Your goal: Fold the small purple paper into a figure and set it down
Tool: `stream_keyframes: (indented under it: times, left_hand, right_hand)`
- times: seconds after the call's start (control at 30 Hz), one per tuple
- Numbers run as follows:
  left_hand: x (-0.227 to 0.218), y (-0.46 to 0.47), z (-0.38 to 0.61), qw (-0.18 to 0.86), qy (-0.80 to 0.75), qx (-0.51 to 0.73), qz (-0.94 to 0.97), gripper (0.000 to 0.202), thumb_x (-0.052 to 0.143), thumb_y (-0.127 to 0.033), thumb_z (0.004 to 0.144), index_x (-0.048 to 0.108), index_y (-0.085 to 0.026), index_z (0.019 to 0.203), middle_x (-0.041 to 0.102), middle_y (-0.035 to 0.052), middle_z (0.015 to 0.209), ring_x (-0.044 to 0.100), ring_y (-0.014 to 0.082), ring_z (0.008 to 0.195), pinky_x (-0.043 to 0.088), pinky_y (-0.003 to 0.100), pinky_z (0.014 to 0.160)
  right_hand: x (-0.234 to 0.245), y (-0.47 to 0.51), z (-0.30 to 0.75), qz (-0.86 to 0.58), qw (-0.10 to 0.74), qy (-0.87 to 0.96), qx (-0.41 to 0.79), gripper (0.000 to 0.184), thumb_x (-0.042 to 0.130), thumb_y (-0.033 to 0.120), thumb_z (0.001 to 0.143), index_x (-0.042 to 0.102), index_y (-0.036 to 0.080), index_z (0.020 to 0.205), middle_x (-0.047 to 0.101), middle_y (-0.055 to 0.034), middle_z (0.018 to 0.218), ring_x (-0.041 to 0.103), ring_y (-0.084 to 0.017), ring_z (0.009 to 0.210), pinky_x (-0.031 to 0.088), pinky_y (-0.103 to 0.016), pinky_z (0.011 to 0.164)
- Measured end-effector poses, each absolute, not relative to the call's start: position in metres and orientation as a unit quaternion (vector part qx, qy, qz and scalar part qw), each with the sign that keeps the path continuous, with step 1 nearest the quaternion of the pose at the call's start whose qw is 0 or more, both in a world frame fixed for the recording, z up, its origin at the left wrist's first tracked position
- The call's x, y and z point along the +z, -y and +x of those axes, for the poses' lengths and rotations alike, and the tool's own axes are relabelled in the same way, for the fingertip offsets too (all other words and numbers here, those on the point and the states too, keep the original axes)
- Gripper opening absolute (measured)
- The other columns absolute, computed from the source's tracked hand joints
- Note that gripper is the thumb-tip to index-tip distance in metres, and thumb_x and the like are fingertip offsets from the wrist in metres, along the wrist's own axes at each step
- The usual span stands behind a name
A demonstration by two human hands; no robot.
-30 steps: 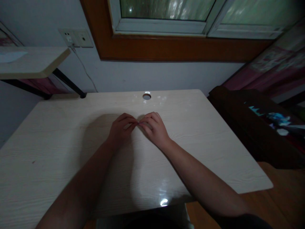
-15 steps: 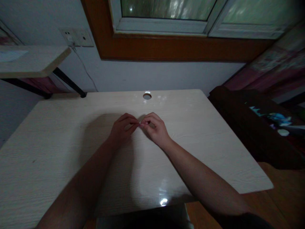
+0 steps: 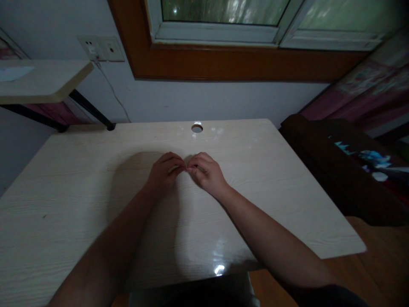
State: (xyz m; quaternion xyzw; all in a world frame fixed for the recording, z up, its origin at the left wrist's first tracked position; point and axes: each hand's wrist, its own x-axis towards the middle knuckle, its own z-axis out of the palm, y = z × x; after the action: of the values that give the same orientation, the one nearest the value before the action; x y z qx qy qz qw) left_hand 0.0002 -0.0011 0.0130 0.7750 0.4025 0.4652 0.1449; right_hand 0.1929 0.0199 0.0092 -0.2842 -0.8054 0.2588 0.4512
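Over the middle of the pale wood-grain desk (image 3: 262, 170), my left hand (image 3: 163, 171) and my right hand (image 3: 206, 171) meet at the fingertips. The left thumb and fingers are pinched together, pointing right. On the other side, the right thumb and fingers pinch too, pointing left. Whatever lies between the fingertips is too small or too hidden to make out. Both hands are close above the desktop, and a broad shadow falls to the left of them.
A round cable hole (image 3: 197, 128) sits near the desk's back edge. At the back left, a raised shelf (image 3: 44, 81) stands on black legs (image 3: 92, 110). A white cord (image 3: 111, 87) hangs from the wall socket (image 3: 101, 48). Dark furniture (image 3: 319, 157) with several items stands at right.
The fingertips have shifted very slightly, with the right hand's fingers a little more closed and lower. Both hands otherwise stay in the same place.
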Motion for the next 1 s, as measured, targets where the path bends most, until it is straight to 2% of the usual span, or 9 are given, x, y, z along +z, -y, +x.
stream_keyframes:
  times: [0.27,0.77,1.0]
  left_hand:
    - [0.0141,0.0008,0.0016,0.152,-0.422,0.492,0.746,0.005,0.065,-0.017,0.089,0.069,-0.018,0.086,0.065,0.0045,0.088,0.062,0.0161,0.084,0.051,0.030,0.078]
    - [0.0112,0.0018,0.0047,0.138,-0.421,0.490,0.751,0.004,0.066,-0.021,0.089,0.068,-0.019,0.086,0.064,0.0040,0.087,0.062,0.0157,0.083,0.052,0.031,0.078]
    - [0.0126,0.0012,0.0059,0.130,-0.409,0.493,0.757,0.002,0.066,-0.017,0.087,0.067,-0.019,0.086,0.064,0.0031,0.086,0.062,0.0145,0.082,0.051,0.029,0.076]
  right_hand:
    - [0.0117,-0.0148,0.1879,-0.302,0.495,0.767,0.275,0.003,0.061,0.023,0.093,0.063,0.022,0.091,0.061,-0.0028,0.088,0.058,-0.017,0.086,0.048,-0.032,0.078]
    - [0.0103,-0.0155,0.1898,-0.309,0.483,0.775,0.267,0.005,0.057,0.019,0.093,0.058,0.021,0.089,0.057,-0.0028,0.085,0.055,-0.017,0.082,0.046,-0.032,0.074]
    - [0.0110,-0.0156,0.1890,-0.312,0.482,0.777,0.259,0.006,0.056,0.018,0.093,0.058,0.021,0.088,0.057,-0.0025,0.086,0.055,-0.017,0.082,0.046,-0.032,0.074]
